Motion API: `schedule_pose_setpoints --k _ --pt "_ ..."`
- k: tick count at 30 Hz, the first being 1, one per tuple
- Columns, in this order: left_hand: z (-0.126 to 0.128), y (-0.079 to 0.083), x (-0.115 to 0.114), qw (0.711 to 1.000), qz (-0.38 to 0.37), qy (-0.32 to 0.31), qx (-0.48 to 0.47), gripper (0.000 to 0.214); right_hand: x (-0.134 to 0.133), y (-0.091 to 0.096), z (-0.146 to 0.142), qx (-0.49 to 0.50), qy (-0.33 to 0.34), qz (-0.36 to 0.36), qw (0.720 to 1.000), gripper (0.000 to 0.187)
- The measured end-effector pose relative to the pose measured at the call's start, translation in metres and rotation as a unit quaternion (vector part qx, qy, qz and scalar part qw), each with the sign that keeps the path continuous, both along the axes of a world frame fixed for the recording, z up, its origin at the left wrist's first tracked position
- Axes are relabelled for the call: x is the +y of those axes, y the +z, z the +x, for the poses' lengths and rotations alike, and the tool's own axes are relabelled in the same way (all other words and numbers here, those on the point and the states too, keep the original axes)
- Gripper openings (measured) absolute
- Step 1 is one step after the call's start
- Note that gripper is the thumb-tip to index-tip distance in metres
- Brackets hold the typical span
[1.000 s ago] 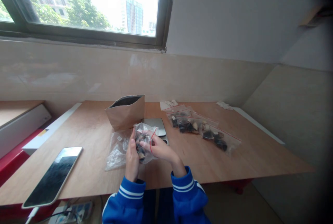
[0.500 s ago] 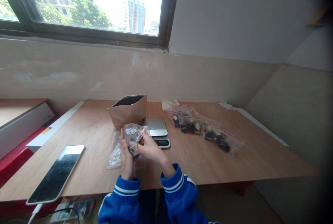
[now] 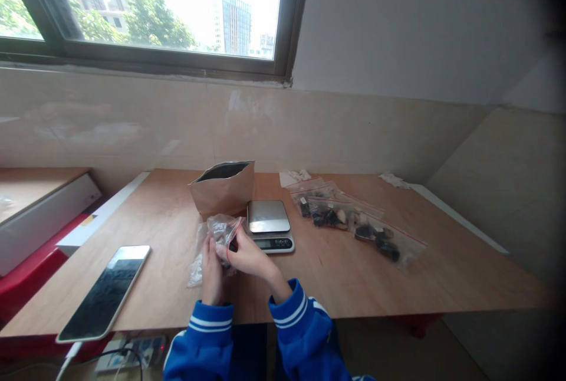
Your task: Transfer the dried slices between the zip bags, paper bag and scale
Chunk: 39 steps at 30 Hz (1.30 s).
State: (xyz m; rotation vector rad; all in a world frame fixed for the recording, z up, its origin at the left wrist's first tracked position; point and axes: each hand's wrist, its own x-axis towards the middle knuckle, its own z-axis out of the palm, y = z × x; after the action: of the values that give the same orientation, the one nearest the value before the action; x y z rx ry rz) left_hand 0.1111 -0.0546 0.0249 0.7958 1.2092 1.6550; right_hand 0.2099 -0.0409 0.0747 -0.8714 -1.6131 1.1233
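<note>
Now shifted just left of the digital kitchen scale [image 3: 269,217] and clear of it, resealable plastic bag [image 3: 223,233] of dark pieces, firmly grasped between left hand [image 3: 211,275] and right hand [image 3: 250,260], right-hand fingers closed near its red-lined seal, with filled zip bags [image 3: 351,222] lying right of the scale.

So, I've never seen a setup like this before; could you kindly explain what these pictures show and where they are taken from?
There's no machine here, just a person's own bare hands. The pictures come from one camera worn on the head, looking forward and down. The left hand and right hand together hold a clear zip bag containing dark pieces. On the wooden table lie a kraft paper pouch, a digital scale, more zip bags of similar pieces, and a phone or tablet.
</note>
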Motion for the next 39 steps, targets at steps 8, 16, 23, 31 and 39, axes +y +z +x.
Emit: schedule_pose_setpoints --k 8,16,23,31,39 --pt "0.001 0.013 -0.002 0.996 -0.046 -0.004 -0.074 0.044 0.003 0.003 -0.004 0.037 -0.054 -0.011 0.998 0.03" --pt "-0.002 0.012 0.001 0.975 -0.108 -0.085 -0.176 0.042 0.012 0.004 -0.009 0.232 -0.16 -0.1 0.954 0.044" --pt "-0.003 0.011 0.001 0.97 -0.074 -0.118 -0.197 0.037 0.028 0.001 -0.007 0.316 -0.146 -0.132 0.928 0.047" --pt "-0.009 0.006 0.002 0.941 -0.051 -0.151 -0.298 0.033 0.041 0.012 -0.006 0.265 -0.128 -0.022 0.956 0.039" --pt "-0.013 0.005 0.003 0.917 -0.033 -0.174 -0.358 0.032 0.052 0.017 -0.001 0.347 -0.167 -0.095 0.918 0.047"
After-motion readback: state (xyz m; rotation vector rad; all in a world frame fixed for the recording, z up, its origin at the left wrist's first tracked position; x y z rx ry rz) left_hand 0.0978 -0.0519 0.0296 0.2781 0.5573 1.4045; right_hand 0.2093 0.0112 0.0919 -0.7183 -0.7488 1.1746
